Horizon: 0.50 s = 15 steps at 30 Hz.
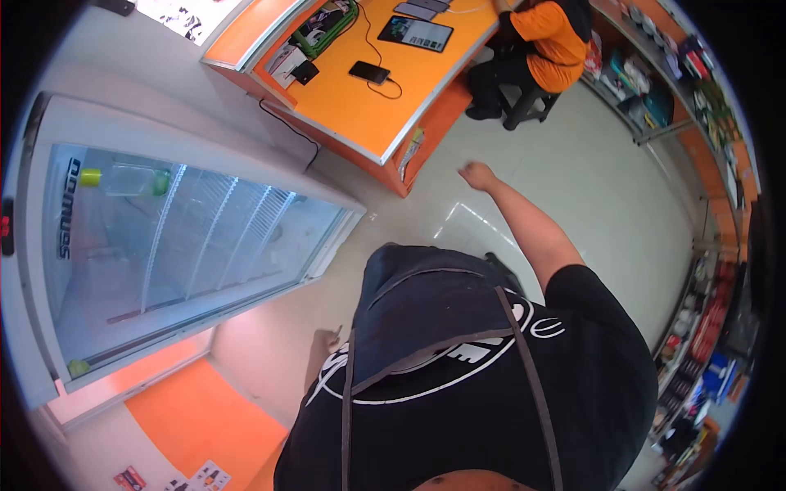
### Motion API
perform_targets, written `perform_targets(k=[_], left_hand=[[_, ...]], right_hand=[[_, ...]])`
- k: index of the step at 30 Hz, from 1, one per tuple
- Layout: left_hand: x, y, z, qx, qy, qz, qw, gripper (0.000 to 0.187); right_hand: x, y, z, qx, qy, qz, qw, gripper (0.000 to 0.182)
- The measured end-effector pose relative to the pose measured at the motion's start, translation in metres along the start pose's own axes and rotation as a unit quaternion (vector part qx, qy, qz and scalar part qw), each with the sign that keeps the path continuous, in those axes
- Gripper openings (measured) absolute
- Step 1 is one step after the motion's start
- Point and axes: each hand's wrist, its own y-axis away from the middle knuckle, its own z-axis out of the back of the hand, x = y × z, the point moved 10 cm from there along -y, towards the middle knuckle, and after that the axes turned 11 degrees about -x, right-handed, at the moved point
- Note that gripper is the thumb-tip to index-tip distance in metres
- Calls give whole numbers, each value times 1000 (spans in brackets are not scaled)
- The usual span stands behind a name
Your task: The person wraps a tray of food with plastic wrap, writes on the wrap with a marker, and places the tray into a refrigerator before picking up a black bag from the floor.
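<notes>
My right hand [477,175] is out in front of me over the floor, its fingers curled in, with nothing showing in them. It is nearest to the lower corner of the orange-topped desk [344,106], apart from it. Low on my left side, my left hand [326,337] is mostly hidden by my dark apron [434,307]. A thin tip, a finger or a slim object, sticks up from it. Left of that hand stands a glass-door fridge [221,233] with wire shelves and a clear bottle [135,179] with a yellow cap.
On the desk lie a tablet [415,33], a phone [369,72] on a cable and a green basket [329,33]. A person in an orange shirt [550,49] sits on a black stool [528,106] at its far side. Stocked shelves [688,327] line the right wall.
</notes>
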Motion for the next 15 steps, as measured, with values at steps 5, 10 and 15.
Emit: perform_targets(k=[5, 10, 15], left_hand=[[21, -69, -58, 62, 122, 111, 984, 31], [-22, -157, -73, 74, 192, 140, 968, 35], [-98, -266, -60, 70, 470, 272, 837, 42]], right_hand=[[98, -212, 63, -19, -135, -50, 989, 54], [154, -328, 46, -43, -53, 19, 998, 61], [191, -393, 42, -52, 81, 67, 993, 79]])
